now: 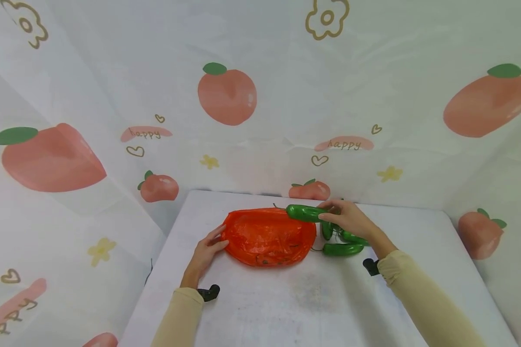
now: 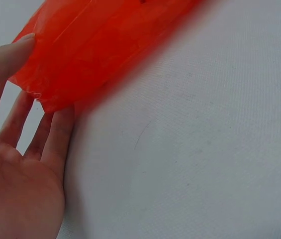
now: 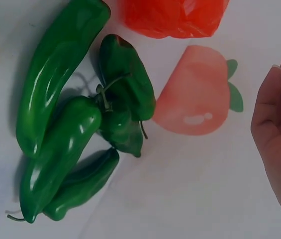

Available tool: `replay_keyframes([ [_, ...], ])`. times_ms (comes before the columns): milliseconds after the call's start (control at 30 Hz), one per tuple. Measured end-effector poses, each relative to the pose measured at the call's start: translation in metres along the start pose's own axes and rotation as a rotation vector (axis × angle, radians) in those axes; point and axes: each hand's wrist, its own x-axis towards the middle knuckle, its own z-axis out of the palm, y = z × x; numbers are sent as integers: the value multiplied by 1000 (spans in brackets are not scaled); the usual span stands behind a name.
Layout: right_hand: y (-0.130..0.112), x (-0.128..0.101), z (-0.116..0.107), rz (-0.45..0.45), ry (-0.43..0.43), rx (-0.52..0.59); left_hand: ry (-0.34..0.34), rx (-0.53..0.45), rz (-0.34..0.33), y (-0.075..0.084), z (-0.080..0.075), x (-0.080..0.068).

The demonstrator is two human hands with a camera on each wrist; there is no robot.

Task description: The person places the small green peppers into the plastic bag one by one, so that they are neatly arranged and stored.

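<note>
A red plastic bag (image 1: 265, 233) lies on the white table with its mouth spread wide. At its left end my left hand (image 1: 207, 248) holds the edge, the thumb on one side of the plastic and fingers (image 2: 60, 130) on the other. My right hand (image 1: 346, 216) grips a long green pepper (image 1: 305, 212) over the bag's right rim. In the right wrist view only a dark sliver of that pepper shows beside the hand (image 3: 279, 119). Several more green peppers (image 1: 343, 249) lie right of the bag, partly under my right hand; the right wrist view shows these peppers (image 3: 63, 149) clustered together.
The white table (image 1: 260, 308) ends at a white cloth backdrop (image 1: 278, 159) printed with fruit and flowers. Dark wrist mounts (image 1: 209, 292) sit at both cuffs. Dark stems or small tips (image 1: 271, 261) show near the bag's lower lip; what they belong to is unclear.
</note>
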Motion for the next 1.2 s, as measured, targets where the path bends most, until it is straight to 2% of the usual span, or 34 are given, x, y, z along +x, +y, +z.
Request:
replay_keyframes([
  [133, -3, 7, 5, 8, -7, 11, 2, 6, 24, -5, 0, 2],
  [433, -6, 27, 18, -23, -23, 34, 29, 6, -4, -6, -1, -1],
  [733, -12, 39, 34, -79, -21, 31, 21, 22, -5, -8, 1, -1],
  [867, -11, 46, 43, -59, -32, 1, 26, 27, -8, -8, 4, -1],
  [1000, -10, 55, 54, -35, -49, 15, 15, 35, -10, -8, 4, -1],
  [1200, -18, 68, 68, -28, -64, 28, 33, 9, -7, -9, 2, 1],
])
